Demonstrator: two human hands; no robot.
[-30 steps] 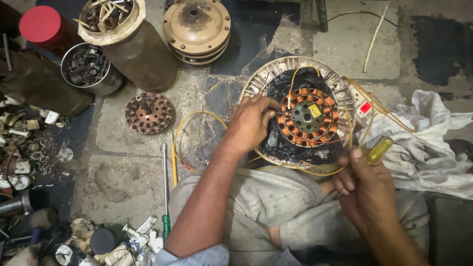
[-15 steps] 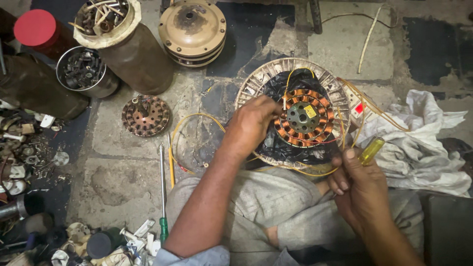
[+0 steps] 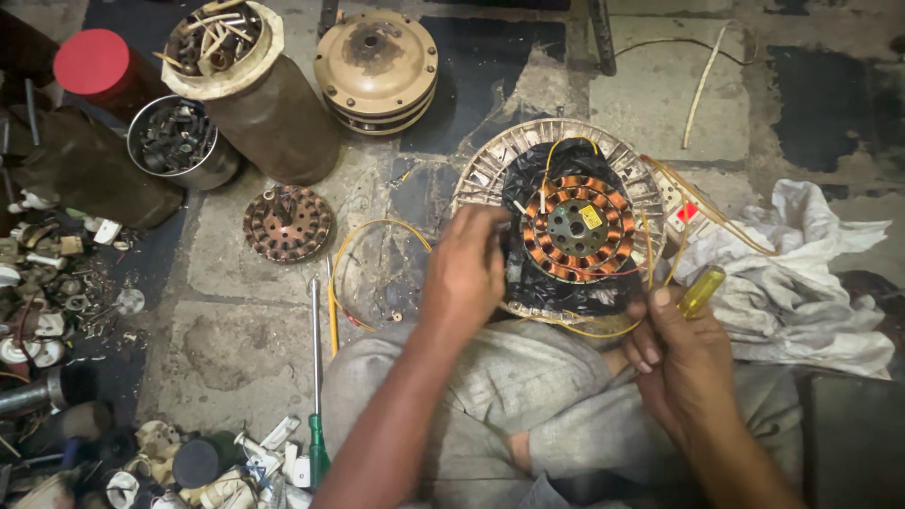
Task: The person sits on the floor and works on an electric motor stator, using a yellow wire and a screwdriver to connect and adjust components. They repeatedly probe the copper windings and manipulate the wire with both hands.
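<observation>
Cracked concrete floor, junk everywhere. Fan stator sits mid-floor by the knees; left hand fingers curled gripping its left rim, right hand closed around a yellow-handled screwdriver.

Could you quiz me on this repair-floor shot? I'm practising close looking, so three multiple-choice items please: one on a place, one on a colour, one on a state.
1. Where does the green-handled screwdriver lie?
A. on the white cloth
B. on the floor beside the person's left knee
C. inside the metal tin

2. What colour is the handle of the tool in the right hand?
A. clear yellow
B. red
C. black

3. What is the left hand doing?
A. resting on the knee
B. lifting the red-lidded jar
C. touching the left edge of the motor stator

Answers: 1 B, it lies lengthwise on the concrete left of the knee. 2 A, a yellow handle pokes out above the fingers. 3 C, its fingers meet the black wrap beside the copper coils.
</observation>
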